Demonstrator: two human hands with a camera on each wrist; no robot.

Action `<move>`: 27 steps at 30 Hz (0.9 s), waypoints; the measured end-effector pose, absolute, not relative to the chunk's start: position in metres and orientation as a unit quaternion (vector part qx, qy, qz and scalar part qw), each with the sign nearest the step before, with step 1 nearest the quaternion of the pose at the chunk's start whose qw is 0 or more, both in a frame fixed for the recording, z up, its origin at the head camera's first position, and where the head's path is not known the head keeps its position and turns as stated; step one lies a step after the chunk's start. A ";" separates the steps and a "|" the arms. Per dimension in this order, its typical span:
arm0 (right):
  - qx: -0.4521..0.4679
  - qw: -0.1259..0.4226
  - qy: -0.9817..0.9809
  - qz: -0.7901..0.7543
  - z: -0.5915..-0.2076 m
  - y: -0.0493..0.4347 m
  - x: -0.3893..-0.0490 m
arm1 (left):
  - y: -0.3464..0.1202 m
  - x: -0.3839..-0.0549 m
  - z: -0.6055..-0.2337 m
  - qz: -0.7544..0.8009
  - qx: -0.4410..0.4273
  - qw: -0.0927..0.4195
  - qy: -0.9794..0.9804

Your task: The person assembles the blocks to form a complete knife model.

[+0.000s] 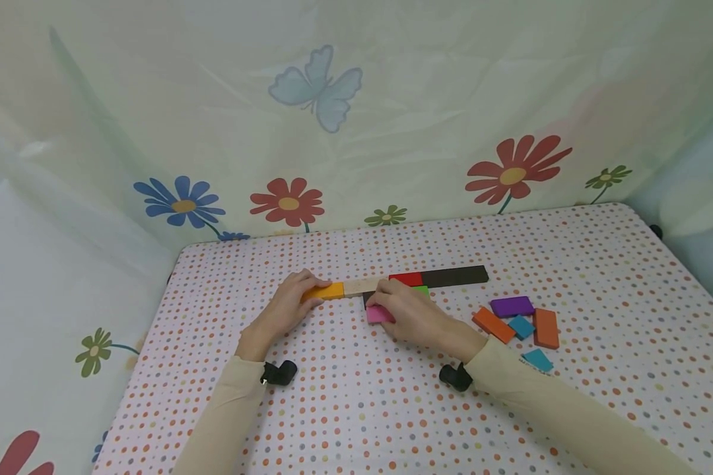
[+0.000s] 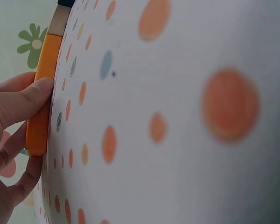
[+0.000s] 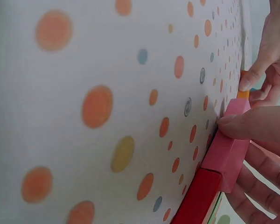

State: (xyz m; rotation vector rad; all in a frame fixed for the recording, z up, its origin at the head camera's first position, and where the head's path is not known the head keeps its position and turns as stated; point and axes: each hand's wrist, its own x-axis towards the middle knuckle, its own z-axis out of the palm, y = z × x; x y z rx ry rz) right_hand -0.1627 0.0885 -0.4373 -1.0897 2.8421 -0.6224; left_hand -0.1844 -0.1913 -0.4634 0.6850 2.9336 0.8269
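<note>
My left hand [image 1: 286, 305] pinches an orange-yellow block [image 1: 331, 291] at the left end of a line of blocks, thumb along its near side and fingers behind. A plain wooden block [image 1: 361, 285] follows it, then a red block [image 1: 405, 279] and a long black piece [image 1: 454, 276]. My right hand [image 1: 412, 313] grips a pink block [image 1: 379, 315] in front of that line, with its thumb [image 3: 238, 126] on the near side. In the right wrist view, one end of the pink block meets a red block [image 3: 198, 198]. Behind the right hand, a green block [image 1: 422, 289] is mostly hidden.
To the right lie loose blocks: a purple one [image 1: 512, 306], an orange one [image 1: 493, 324], a darker orange one [image 1: 546, 328] and small blue pieces [image 1: 521, 327]. A dotted cloth [image 1: 344, 409] covers the table. A flowered curtain [image 1: 392, 165] hangs behind it.
</note>
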 end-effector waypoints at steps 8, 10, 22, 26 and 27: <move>-0.361 0.010 0.913 -0.191 -0.437 0.089 -0.163 | -0.190 -0.184 -0.462 0.262 0.210 0.017 0.942; -0.365 0.009 0.912 -0.189 -0.437 0.089 -0.163 | -0.190 -0.184 -0.462 0.260 0.207 0.019 0.943; -0.367 0.011 0.912 -0.184 -0.438 0.087 -0.163 | -0.189 -0.184 -0.462 0.263 0.199 0.023 0.944; -0.364 0.009 0.914 -0.179 -0.438 0.087 -0.162 | -0.189 -0.184 -0.461 0.264 0.198 0.025 0.944; -0.362 0.009 0.915 -0.180 -0.438 0.087 -0.162 | -0.189 -0.184 -0.461 0.265 0.198 0.025 0.943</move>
